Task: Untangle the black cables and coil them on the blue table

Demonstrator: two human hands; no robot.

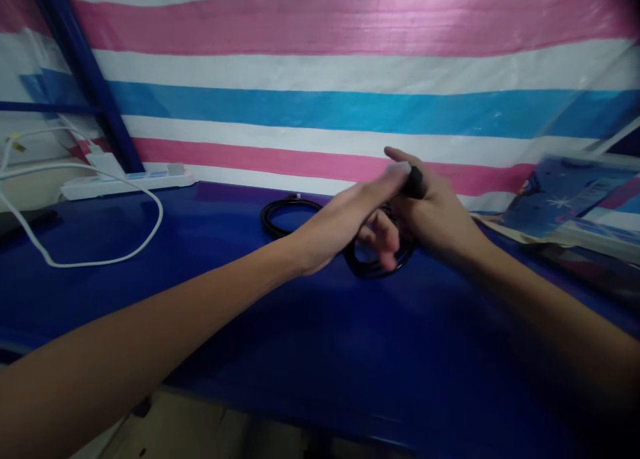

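1. Nearest, both bare forearms reach from the front edge of the blue tabletop (pixel 210 325) towards its middle, the left one slanting in from the near left corner.
2. The left hand (pixel 345 225) lies palm-down with its fingers (pixel 383 239) loosely bent. The upper finger stretches to the black piece at the top of the right fist, and the lower ones hang in front of the loop. I cannot tell whether they pinch anything.
3. The right hand (pixel 437 215) is curled shut around the top of the black cable coil (pixel 373 269), with the thumb lifted above the fist.
4. The coil hangs below and between the two hands. Its lower arc rests on the tabletop just under the left fingers, about mid-table.
5. A second black coil (pixel 286 217) lies flat just beyond and left of the left hand. Whether it joins the held one is hidden.
6. Towards the left edge, a white cable (pixel 150 235) loops across the surface.
7. At the back left corner, a white power strip (pixel 127 181) sits beside a blue post (pixel 85 72).
8. By the right edge, a blue packet (pixel 565 192) rests on a stack.
9. Behind the back edge hangs a pink, white and blue striped sheet (pixel 350 65).
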